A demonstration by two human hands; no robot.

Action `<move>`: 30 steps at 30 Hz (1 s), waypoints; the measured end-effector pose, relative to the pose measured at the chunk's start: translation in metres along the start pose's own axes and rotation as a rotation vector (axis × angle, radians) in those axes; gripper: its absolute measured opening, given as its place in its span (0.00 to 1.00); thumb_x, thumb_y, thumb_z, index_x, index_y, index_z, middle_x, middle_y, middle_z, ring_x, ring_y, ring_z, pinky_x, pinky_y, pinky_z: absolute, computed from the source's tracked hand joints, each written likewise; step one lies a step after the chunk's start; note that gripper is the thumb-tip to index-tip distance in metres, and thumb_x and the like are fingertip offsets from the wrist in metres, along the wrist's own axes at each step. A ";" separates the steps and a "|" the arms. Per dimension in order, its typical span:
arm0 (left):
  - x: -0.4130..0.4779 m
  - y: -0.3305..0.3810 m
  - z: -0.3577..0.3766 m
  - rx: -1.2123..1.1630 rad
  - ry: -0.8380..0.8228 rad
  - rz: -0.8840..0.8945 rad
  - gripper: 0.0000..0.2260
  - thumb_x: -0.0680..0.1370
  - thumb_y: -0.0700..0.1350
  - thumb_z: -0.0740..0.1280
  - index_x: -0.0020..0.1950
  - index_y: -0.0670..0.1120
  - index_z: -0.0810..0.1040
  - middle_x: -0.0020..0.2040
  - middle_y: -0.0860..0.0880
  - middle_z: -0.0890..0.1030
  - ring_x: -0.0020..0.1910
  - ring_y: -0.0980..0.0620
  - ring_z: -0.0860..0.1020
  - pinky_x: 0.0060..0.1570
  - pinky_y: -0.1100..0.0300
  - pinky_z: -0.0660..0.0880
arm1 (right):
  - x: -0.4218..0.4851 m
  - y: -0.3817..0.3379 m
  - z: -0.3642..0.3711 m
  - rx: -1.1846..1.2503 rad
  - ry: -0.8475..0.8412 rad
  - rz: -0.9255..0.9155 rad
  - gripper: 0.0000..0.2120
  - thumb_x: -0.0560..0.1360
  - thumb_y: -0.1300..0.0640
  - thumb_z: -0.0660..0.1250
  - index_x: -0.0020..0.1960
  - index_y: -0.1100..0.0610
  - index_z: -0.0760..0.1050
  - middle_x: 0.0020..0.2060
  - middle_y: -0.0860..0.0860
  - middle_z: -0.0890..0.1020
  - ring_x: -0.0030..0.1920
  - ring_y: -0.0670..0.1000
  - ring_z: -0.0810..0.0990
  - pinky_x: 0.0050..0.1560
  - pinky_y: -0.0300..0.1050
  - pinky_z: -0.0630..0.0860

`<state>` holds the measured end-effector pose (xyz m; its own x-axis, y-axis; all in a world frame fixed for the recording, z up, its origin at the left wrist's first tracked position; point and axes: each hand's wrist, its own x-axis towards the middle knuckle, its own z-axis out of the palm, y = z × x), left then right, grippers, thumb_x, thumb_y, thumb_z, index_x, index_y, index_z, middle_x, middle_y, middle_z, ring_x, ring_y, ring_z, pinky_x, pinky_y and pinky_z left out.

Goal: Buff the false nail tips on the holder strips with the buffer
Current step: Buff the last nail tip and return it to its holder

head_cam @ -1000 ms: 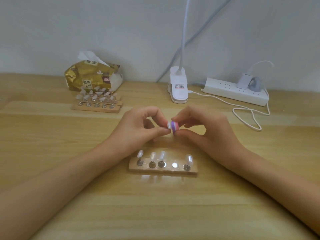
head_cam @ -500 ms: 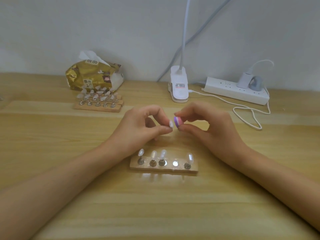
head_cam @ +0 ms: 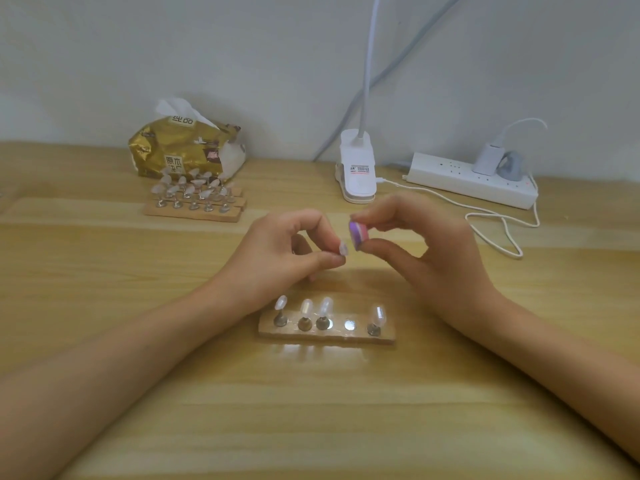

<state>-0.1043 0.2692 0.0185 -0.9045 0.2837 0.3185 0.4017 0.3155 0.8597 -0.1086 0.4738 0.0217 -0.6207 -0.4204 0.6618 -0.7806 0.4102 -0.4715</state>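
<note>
Your left hand (head_cam: 280,251) has its fingers (head_cam: 325,261) pinched on one false nail tip (head_cam: 343,250). Your right hand (head_cam: 426,244) grips the pink-and-purple buffer (head_cam: 358,234) just beside it, above the worktop (head_cam: 311,410). Below, the near holder strip (head_cam: 325,336) carries four tips on stands, plus one bare metal disc. Far left, more loaded strips (head_cam: 194,206) sit before a gold tissue pack (head_cam: 180,154), with a tissue poking out.
</note>
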 end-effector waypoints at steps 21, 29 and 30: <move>-0.001 0.001 0.001 0.019 -0.013 0.000 0.07 0.71 0.36 0.75 0.38 0.46 0.80 0.35 0.57 0.81 0.28 0.55 0.77 0.34 0.63 0.74 | -0.002 0.002 -0.002 -0.003 -0.006 0.062 0.06 0.73 0.61 0.76 0.49 0.59 0.82 0.46 0.44 0.85 0.48 0.41 0.83 0.45 0.40 0.75; -0.001 0.001 0.000 0.006 -0.018 -0.017 0.09 0.72 0.37 0.75 0.37 0.48 0.79 0.35 0.57 0.81 0.27 0.56 0.77 0.34 0.64 0.74 | -0.001 0.002 -0.002 -0.044 -0.005 0.000 0.06 0.74 0.61 0.75 0.50 0.59 0.82 0.47 0.47 0.85 0.49 0.42 0.83 0.46 0.37 0.73; 0.000 0.001 0.000 0.011 -0.020 -0.016 0.09 0.71 0.36 0.75 0.37 0.48 0.79 0.34 0.57 0.81 0.27 0.56 0.76 0.34 0.65 0.73 | -0.001 0.002 -0.001 -0.055 -0.020 -0.014 0.06 0.74 0.61 0.75 0.50 0.59 0.82 0.47 0.47 0.85 0.48 0.43 0.82 0.46 0.37 0.73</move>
<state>-0.1033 0.2694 0.0194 -0.9079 0.2964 0.2963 0.3886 0.3301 0.8602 -0.1091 0.4758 0.0207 -0.6117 -0.4422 0.6559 -0.7843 0.4477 -0.4295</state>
